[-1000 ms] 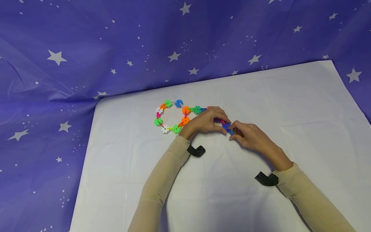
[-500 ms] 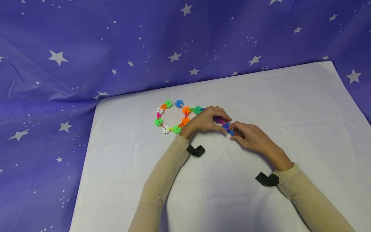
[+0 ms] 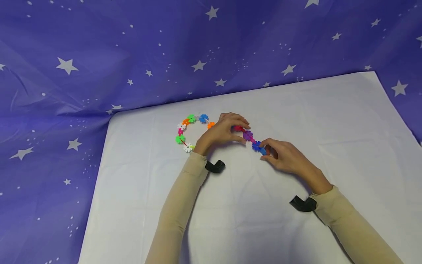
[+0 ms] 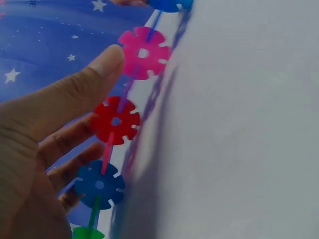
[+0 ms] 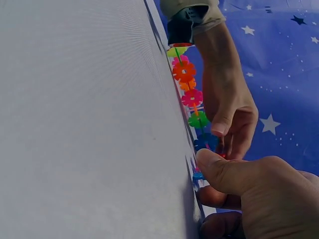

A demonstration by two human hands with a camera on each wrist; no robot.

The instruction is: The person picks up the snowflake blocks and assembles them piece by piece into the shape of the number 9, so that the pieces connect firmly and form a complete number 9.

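A chain of colourful notched, flower-shaped interlocking discs lies on the white table, ending in a ring (image 3: 180,139) at the left. My right hand (image 3: 288,157) pinches the light blue disc (image 3: 262,150) at the chain's right end, beside a dark blue disc (image 3: 256,146). My left hand (image 3: 224,130) straddles the chain, thumb and fingers apart, left of the purple disc (image 3: 248,135). In the left wrist view the thumb overlaps the edge of a pink disc (image 4: 144,52). Its other fingers lie behind the red disc (image 4: 116,121) and a blue disc (image 4: 99,184). The left hand hides part of the ring.
White cloth covers the table (image 3: 247,212). Behind it hangs a purple curtain (image 3: 165,47) with white stars. Black curved pieces (image 3: 215,167) sit at both sleeve cuffs.
My left hand has moved off the dark blue disc, leftward and slightly back along the chain, uncovering the purple disc. My right hand stays almost in place at the light blue disc.
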